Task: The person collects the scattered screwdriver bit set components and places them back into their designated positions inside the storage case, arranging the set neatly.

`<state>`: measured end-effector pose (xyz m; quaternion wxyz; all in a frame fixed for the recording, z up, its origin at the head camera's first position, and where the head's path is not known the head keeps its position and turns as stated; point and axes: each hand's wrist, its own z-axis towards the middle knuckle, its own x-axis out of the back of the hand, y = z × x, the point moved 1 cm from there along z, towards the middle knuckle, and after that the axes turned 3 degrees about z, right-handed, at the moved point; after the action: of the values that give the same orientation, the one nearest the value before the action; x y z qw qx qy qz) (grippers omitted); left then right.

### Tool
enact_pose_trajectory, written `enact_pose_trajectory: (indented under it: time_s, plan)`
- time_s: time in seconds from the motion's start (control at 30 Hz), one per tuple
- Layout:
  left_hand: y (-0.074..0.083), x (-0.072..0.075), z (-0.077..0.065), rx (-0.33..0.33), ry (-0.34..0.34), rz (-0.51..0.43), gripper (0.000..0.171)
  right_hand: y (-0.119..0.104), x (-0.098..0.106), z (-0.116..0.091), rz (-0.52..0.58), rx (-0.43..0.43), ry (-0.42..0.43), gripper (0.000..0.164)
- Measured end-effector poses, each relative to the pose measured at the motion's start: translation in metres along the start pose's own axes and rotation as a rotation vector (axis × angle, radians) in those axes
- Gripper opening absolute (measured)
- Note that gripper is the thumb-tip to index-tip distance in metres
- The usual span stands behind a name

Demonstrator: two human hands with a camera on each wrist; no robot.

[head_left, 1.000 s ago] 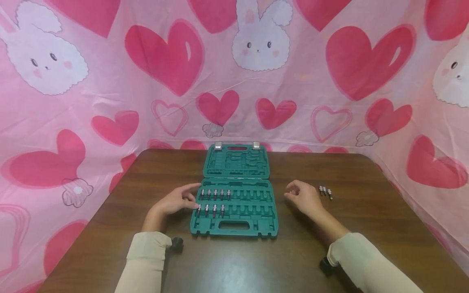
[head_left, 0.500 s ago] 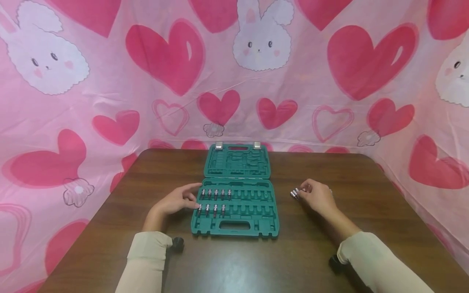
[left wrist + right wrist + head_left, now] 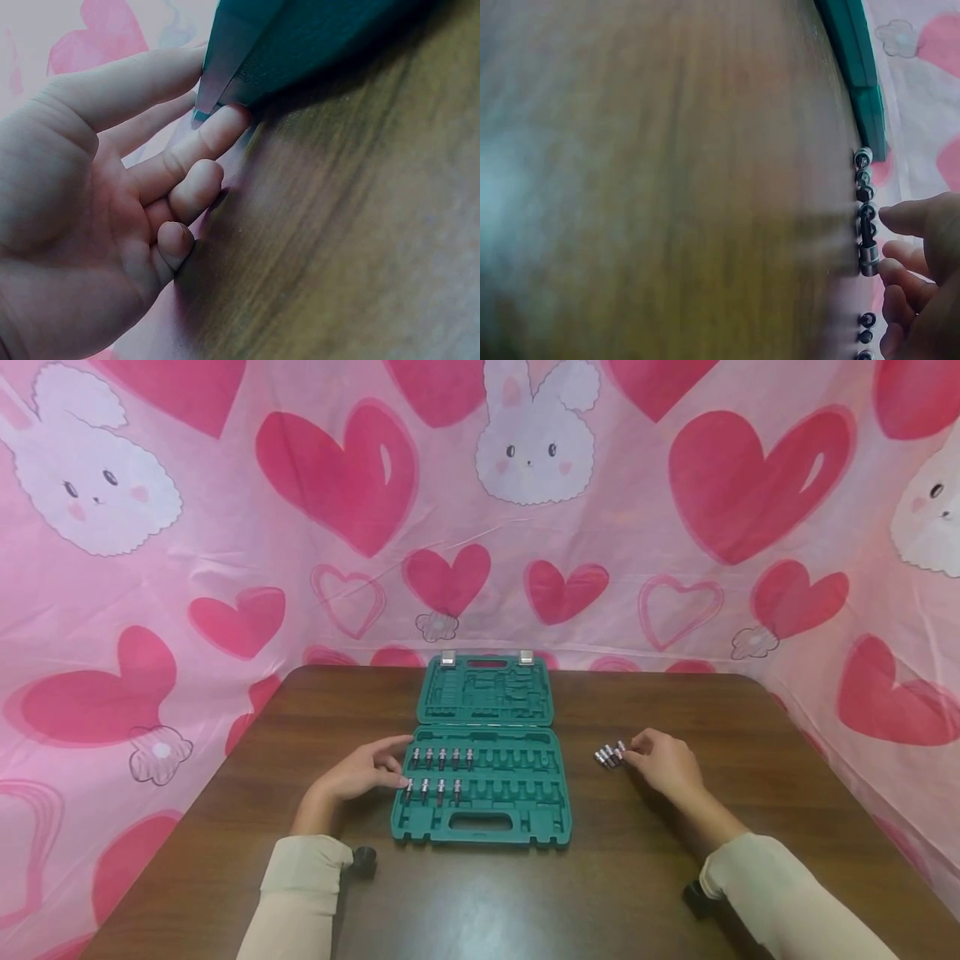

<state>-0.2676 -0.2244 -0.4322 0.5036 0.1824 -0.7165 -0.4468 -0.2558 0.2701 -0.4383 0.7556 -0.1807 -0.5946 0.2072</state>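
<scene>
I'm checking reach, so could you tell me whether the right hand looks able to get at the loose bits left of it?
Likely yes: the right hand is at the edge of the loose bits, and nothing visible stands between them.

1. I'm looking at a screened-off tabletop workspace; can't tell if home or studio.
2. Pink heart-and-bunny sheeting (image 3: 510, 535) walls three sides.
3. Brown wood-grain table (image 3: 540, 902) sits inside.
</scene>
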Motion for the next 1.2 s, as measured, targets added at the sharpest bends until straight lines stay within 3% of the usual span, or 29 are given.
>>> enact_pose_trajectory:
  time_s: [0.27,0.6,0.83,1.2]
  plan:
    - [-0.003,-0.001,0.001,0.012,-0.003,-0.005,0.075,0.001,0.004,-0.002,-0.013,-0.045,-0.038,0.027]
    - [0.01,0.0,-0.004,0.021,0.001,-0.011,0.073,0.005,0.007,-0.005,-0.037,-0.044,-0.048,0.029]
    - [0.001,0.0,-0.001,-0.014,-0.012,-0.012,0.075,0.009,0.007,-0.007,-0.049,-0.06,-0.071,0.031]
    - [0.0,0.0,-0.001,-0.013,-0.011,-0.013,0.075,0.01,0.008,-0.01,-0.031,0.009,-0.048,0.022]
